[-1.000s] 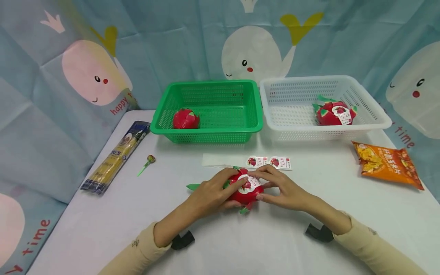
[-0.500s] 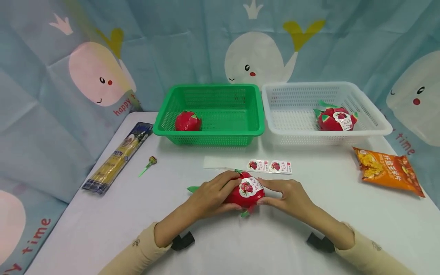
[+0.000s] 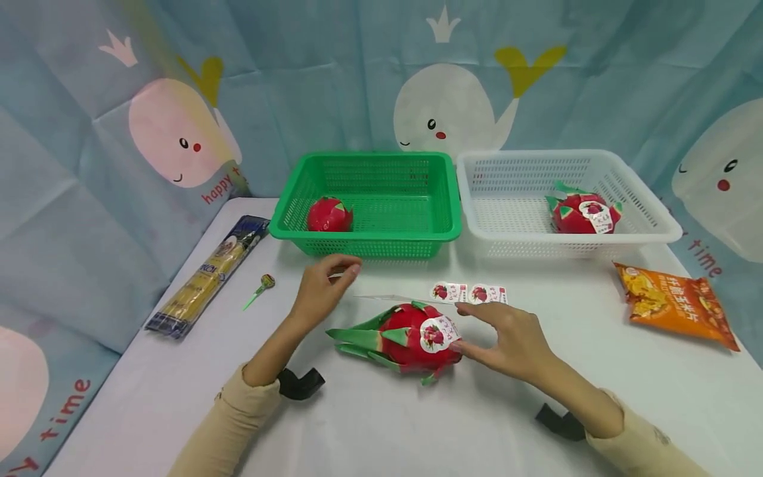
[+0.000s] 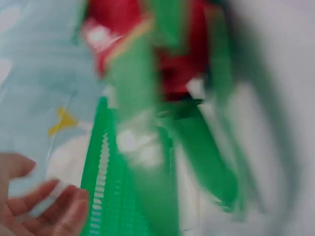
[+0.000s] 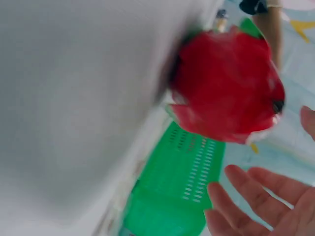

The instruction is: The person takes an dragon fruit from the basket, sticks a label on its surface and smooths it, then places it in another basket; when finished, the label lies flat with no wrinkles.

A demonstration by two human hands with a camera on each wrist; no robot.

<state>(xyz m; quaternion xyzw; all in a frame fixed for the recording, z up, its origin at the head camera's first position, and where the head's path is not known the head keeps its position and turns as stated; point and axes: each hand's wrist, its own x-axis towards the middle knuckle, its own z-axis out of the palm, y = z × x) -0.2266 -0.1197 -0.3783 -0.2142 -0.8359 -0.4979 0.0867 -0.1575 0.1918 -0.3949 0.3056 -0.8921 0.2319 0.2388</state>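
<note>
A red dragon fruit [image 3: 396,341] with long green leaf tips lies on its side on the white table, a white printed sticker [image 3: 438,334] on its right end. My right hand [image 3: 515,341] is at that end, thumb and fingers spread apart; the thumb tip is at the sticker's edge in the head view. In the right wrist view the fingers [image 5: 266,196] are extended and hold nothing. Up and left of the fruit is my left hand [image 3: 322,291], raised off it with loosely bent fingers. The left wrist view is blurred; no object shows in that hand.
Behind stand a green basket [image 3: 363,235] holding a red fruit [image 3: 330,214] and a white basket [image 3: 572,236] holding a stickered dragon fruit [image 3: 587,212]. Two stickers [image 3: 467,293] on a strip lie before them. Spaghetti [image 3: 208,275] and a lollipop [image 3: 262,288] lie left, a snack bag [image 3: 676,305] right.
The left hand has let go of the dragon fruit and moved up and left, uncovering its leaves. The right fingers have come off the sticker and spread. The camera view has tilted upward slightly.
</note>
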